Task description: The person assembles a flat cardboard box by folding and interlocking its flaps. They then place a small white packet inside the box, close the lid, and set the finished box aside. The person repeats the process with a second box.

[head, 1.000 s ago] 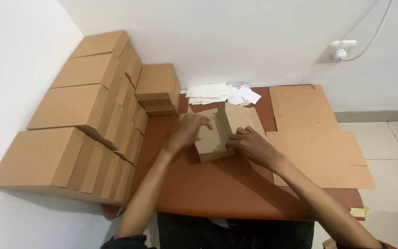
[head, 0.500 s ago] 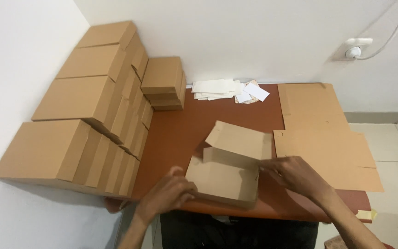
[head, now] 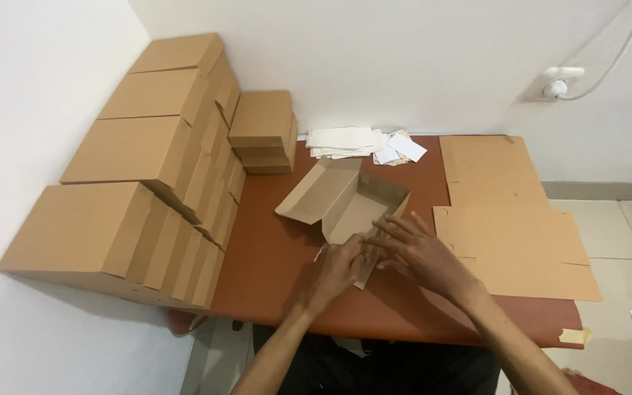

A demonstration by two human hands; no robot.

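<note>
Basically both hands sit at the near wall of a half-folded brown cardboard box (head: pixel 345 208) lying open on the red-brown worktop (head: pixel 272 278). Left hand (head: pixel 336 269) is loosely curled, fingertips pressing the near flap, not closed around anything I can confirm; right hand (head: pixel 420 254) has fingers spread flat over the same edge, also open, no real grip. The box is directly ahead of both hands, touching their fingertips, its lid panel swung out up and to the left of them. My judgement: the near flap is being tucked, so it likely goes best with the left fingertips holding the crease line down while the right thumb pushes the flap in evenly, keeping the side walls upright so they don't splay. Pressing off the crease could buckle the card. Flat cardboard blanks (head: pixel 510 219) lie just to the right of the right hand, near but apart. Finished closed boxes (head: pixel 140 190) are stacked well off to the left of the left hand, and loose white paper slips (head: pixel 360 143) lie beyond the box, far from both hands.
</note>
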